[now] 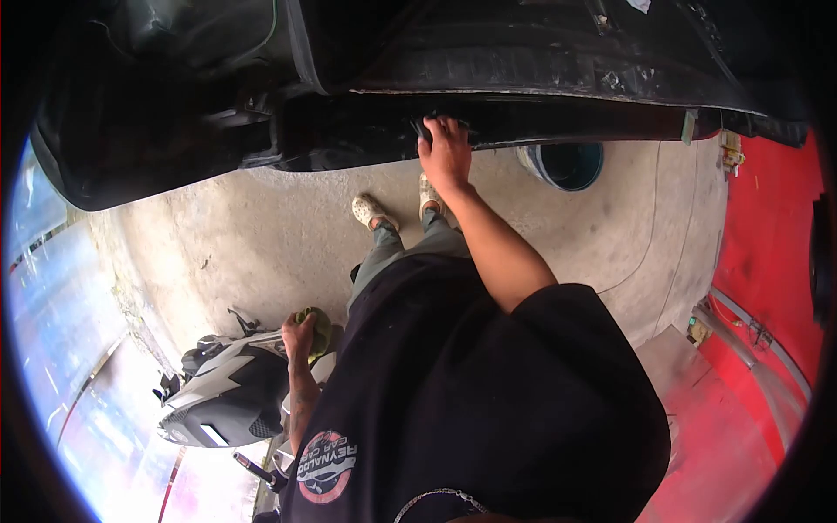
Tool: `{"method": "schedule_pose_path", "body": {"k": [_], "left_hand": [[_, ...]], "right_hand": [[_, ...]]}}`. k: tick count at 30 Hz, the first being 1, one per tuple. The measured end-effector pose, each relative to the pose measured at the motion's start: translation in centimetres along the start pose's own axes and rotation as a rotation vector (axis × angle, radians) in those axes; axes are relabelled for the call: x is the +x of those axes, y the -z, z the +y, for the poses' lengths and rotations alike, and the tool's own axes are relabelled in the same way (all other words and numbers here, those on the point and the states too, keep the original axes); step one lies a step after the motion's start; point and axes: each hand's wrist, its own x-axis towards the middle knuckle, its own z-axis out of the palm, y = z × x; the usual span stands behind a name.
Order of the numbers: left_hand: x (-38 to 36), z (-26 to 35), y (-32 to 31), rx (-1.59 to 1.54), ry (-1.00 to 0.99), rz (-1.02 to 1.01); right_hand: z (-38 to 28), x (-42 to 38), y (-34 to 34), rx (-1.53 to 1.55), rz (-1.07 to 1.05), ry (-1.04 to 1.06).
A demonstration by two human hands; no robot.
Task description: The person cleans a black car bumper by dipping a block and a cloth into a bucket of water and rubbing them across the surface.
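Observation:
Along the top runs a dark, glossy vehicle body with a long black sill (pixel 349 131). My right hand (pixel 447 155) rests on that sill, fingers curled over a small black object (pixel 425 131) that is too dark to make out. Low on the left, beside my hip, my left hand (pixel 299 333) grips a bunched olive-green cloth (pixel 317 329), clear of the vehicle body.
A bucket (pixel 568 166) with a dark inside stands under the sill, right of my feet. A black and white motorcycle (pixel 231 388) is close to my left side. Thin cables (pixel 652 222) cross the concrete floor at right, near a red panel (pixel 772 227).

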Motion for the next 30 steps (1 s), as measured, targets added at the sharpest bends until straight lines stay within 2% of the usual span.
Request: {"method": "schedule_pose_path", "body": {"k": [3, 8, 14, 19, 26, 30], "left_hand": [[-0.4, 0.6, 0.4, -0.035, 0.016, -0.026], [0.8, -0.9, -0.6, -0.058, -0.009, -0.029], [0.3, -0.1, 0.1, -0.055, -0.001, -0.023], [0.5, -0.1, -0.2, -0.005, 0.008, -0.031], [0.2, 0.8, 0.2, 0.002, 0.020, -0.010], [0.4, 0.8, 0.2, 0.028, 0.020, -0.008]], "right_hand": [[0.4, -2.5, 0.5, 0.016, -0.055, -0.009], [-0.2, 0.7, 0.7, -0.028, -0.008, 0.027], [0.4, -2.1, 1.1, 0.017, -0.044, 0.010], [0.0, 0.9, 0.6, -0.031, -0.013, -0.001], [0.1, -1.6, 1.3, 0.062, -0.058, -0.042], [0.2, 0.7, 0.7, 0.059, 0.008, 0.021]]}}
